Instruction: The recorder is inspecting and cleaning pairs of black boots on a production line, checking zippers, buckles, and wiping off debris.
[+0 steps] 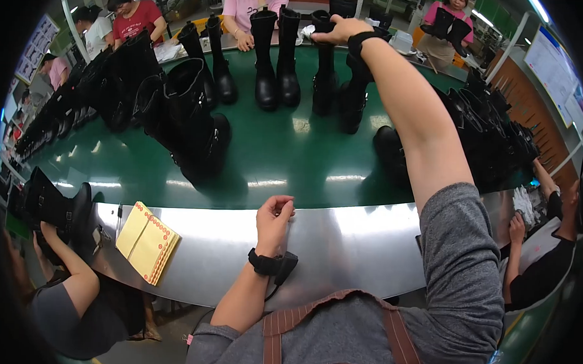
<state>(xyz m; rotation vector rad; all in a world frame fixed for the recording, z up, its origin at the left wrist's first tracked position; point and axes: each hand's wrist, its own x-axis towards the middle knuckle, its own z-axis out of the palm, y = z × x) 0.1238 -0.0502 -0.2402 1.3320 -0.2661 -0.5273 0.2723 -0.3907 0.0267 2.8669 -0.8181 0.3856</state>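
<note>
My right arm stretches across to the far side of the green conveyor table. There my right hand (345, 32) closes round the upper shaft of a tall black boot (325, 87) that stands upright. Beside it, below my wrist, a second black boot (352, 104) with buckles is partly hidden by the hand and forearm. Over the near metal edge hangs my left hand (275, 218), its fingers curled in loosely, with nothing visible in them. Two more upright black boots (266, 72) are left of the held one. A larger buckled pair of boots (189, 124) stands nearer, at left.
Many black boots (467, 127) crowd the right side, and others line the left (82, 98). A yellow paper pad (147, 244) and a pen (119, 219) lie on the metal ledge (340, 248). People work on both sides and across; one at left handles a boot (53, 206).
</note>
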